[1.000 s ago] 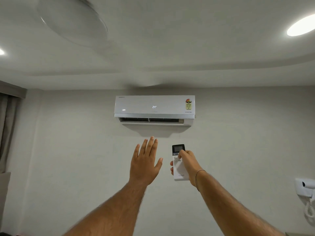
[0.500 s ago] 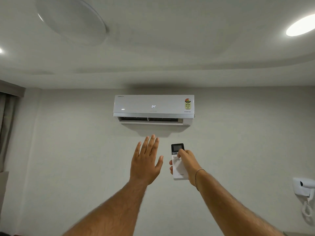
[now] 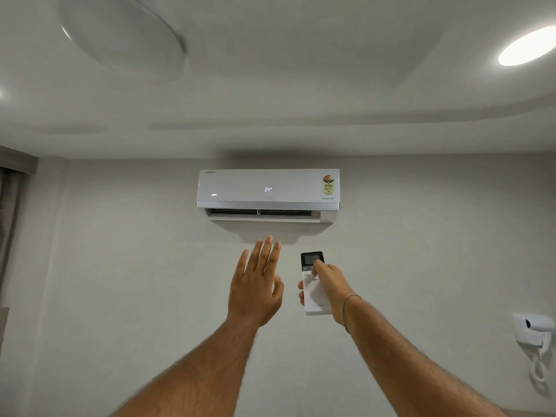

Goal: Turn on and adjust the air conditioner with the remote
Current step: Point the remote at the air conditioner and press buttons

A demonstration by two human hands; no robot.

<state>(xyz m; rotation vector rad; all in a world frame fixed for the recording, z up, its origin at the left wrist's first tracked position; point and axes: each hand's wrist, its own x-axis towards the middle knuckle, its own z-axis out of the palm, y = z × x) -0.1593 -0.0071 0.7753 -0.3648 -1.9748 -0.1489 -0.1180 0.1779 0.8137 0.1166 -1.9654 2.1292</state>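
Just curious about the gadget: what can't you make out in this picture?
- Remote buttons, head view: right hand covers them.
- Remote screen: too small to read.
- Sticker on air conditioner: text too small.
- Ceiling fan: blurred, cut by top edge.
- Curtain: cut by left edge.

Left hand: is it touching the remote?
Apart. The head view shows bare wall between the open left hand and the remote, which the right hand holds.
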